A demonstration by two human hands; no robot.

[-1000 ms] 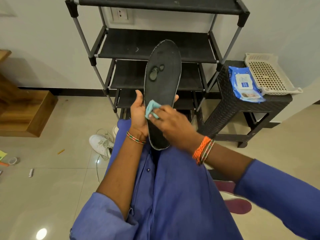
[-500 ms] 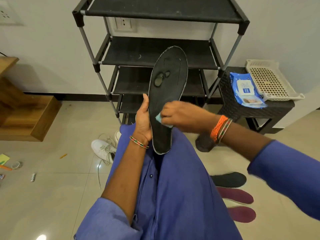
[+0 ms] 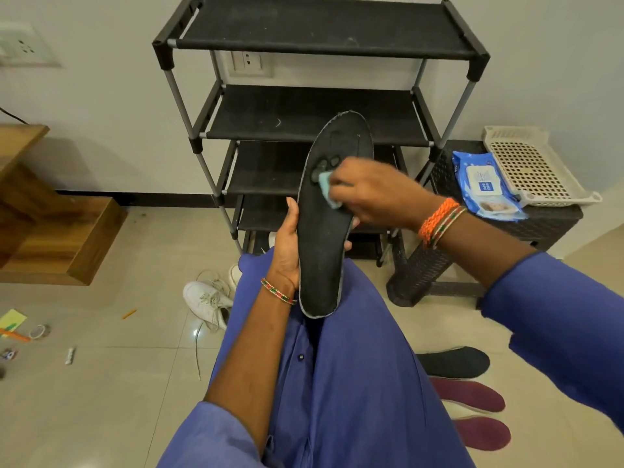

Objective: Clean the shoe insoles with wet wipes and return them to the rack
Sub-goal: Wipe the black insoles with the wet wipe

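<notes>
Left grip: your left hand point(image 3: 287, 251) holds the long black foam insole point(image 3: 329, 231) upright.
Right grip: your right hand point(image 3: 374, 194) presses a pale blue wet wipe point(image 3: 327, 189) on it.

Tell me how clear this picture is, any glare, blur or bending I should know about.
Head view: wide-angle bending bows the rack posts outward; the right hand rubbing the wipe on the black insole is slightly motion-blurred, the left hand sharper; a small ceiling-light glare sits on the floor tile; lighting is soft and even, with a faint shadow on the wall beside the wooden furniture.
</notes>
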